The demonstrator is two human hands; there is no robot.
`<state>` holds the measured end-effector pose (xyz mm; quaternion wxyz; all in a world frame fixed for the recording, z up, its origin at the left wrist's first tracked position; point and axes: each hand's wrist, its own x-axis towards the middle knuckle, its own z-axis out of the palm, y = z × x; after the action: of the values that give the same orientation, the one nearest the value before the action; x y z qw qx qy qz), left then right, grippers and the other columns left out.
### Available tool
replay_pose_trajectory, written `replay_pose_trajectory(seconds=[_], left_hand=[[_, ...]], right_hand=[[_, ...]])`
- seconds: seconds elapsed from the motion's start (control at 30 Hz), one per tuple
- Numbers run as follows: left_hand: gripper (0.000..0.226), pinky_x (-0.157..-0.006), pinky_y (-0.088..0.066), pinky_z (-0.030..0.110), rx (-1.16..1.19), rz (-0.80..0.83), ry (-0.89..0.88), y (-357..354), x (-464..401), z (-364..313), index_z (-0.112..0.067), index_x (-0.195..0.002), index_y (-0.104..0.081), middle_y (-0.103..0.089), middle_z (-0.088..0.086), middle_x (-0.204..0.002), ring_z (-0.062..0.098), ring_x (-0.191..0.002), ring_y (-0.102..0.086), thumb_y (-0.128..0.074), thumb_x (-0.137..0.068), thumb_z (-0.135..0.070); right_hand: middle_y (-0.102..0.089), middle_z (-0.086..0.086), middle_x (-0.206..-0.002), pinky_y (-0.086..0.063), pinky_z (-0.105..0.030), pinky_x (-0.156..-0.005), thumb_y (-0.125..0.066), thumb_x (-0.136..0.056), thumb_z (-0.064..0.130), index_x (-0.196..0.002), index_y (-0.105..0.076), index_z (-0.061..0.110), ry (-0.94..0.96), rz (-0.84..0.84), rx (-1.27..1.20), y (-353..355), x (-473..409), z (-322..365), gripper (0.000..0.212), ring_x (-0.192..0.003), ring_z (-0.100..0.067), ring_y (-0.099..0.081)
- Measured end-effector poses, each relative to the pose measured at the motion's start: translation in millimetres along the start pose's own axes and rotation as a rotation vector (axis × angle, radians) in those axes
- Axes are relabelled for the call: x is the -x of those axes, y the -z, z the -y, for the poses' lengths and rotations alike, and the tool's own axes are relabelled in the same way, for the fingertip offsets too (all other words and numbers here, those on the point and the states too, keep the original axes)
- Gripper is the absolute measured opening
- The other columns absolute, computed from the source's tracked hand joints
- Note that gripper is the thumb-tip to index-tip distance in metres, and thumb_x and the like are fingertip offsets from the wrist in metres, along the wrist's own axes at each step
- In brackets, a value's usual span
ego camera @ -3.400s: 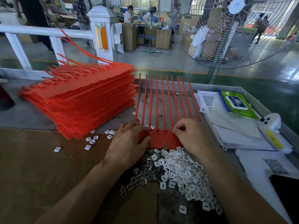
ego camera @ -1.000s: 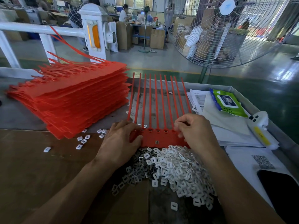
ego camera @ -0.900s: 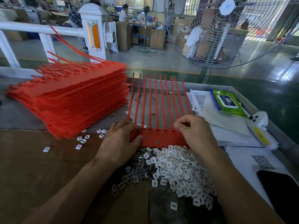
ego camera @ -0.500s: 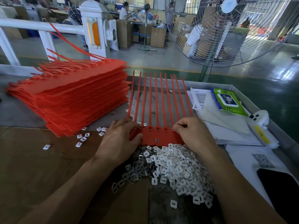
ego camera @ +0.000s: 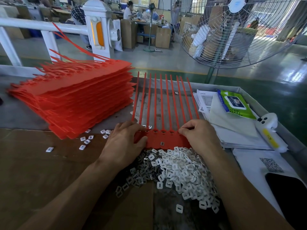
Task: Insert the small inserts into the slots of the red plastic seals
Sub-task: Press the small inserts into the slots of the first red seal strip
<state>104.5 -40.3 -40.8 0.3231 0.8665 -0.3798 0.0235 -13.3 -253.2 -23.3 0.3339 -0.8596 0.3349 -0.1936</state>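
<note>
A red seal strip lies flat on the table, with several thin tails pointing away from me. A row of slots runs along its near band, and some hold small inserts. My left hand grips the strip's left end, fingers over the slots and thumb on the band. My right hand pinches thumb and forefinger together at the slots on the right end; what they hold is hidden. A heap of small white inserts lies just in front of the strip, between my forearms.
A tall stack of red seal sheets stands at the left, with loose inserts at its foot. Papers, a green wipes pack, a white handheld device and a dark phone lie at the right. A large fan stands beyond the table.
Both hands stay on the same strip. My right fingertips shifted slightly along its right-end slots, and the view moved a little.
</note>
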Motion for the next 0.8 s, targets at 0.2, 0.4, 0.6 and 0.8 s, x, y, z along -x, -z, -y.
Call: replay_pose_trajectory(seconds=[0.2, 0.4, 0.6, 0.8], left_hand=[[0.033, -0.107, -0.036, 0.035, 0.001, -0.007, -0.008, -1, 0, -1, -0.035, -0.125, -0.064, -0.055, -0.013, -0.128, 0.013, -0.123, -0.042, -0.062, -0.094, -0.043], [0.032, -0.107, -0.036, 0.035, 0.003, -0.010, -0.013, -2, -1, 1, -0.036, -0.125, -0.064, -0.055, -0.014, -0.127, 0.012, -0.122, -0.041, -0.062, -0.094, -0.044], [0.033, -0.105, -0.035, 0.032, -0.002, -0.003, -0.009, -2, -1, 4, -0.038, -0.125, -0.062, -0.053, -0.016, -0.127, 0.009, -0.122, -0.040, -0.061, -0.094, -0.047], [0.034, -0.104, -0.034, 0.031, -0.015, 0.005, -0.011, -3, -1, 4, -0.038, -0.127, -0.061, -0.053, -0.016, -0.129, 0.008, -0.122, -0.039, -0.060, -0.094, -0.047]], right_hand=[[-0.066, 0.023, -0.079, -0.037, -0.016, -0.064, -0.075, -0.090, 0.025, -0.076, -0.073, 0.034, 0.038, -0.005, -0.021, 0, 0, 0, 0.016, -0.079, 0.007, -0.058], [-0.070, 0.023, -0.082, -0.052, -0.023, -0.078, -0.072, -0.093, 0.019, -0.087, -0.081, 0.028, 0.157, 0.020, 0.098, 7, 5, 3, 0.014, -0.082, 0.004, -0.063], [-0.072, 0.001, -0.117, -0.042, -0.020, -0.080, -0.059, -0.098, 0.012, -0.114, -0.079, 0.027, 0.246, 0.021, 0.359, 10, 8, 8, 0.030, -0.104, -0.015, -0.066], [-0.071, 0.004, -0.119, -0.042, -0.024, -0.082, -0.058, -0.099, 0.013, -0.111, -0.080, 0.031, 0.220, 0.031, 0.344, 11, 10, 7, 0.031, -0.104, -0.014, -0.064]])
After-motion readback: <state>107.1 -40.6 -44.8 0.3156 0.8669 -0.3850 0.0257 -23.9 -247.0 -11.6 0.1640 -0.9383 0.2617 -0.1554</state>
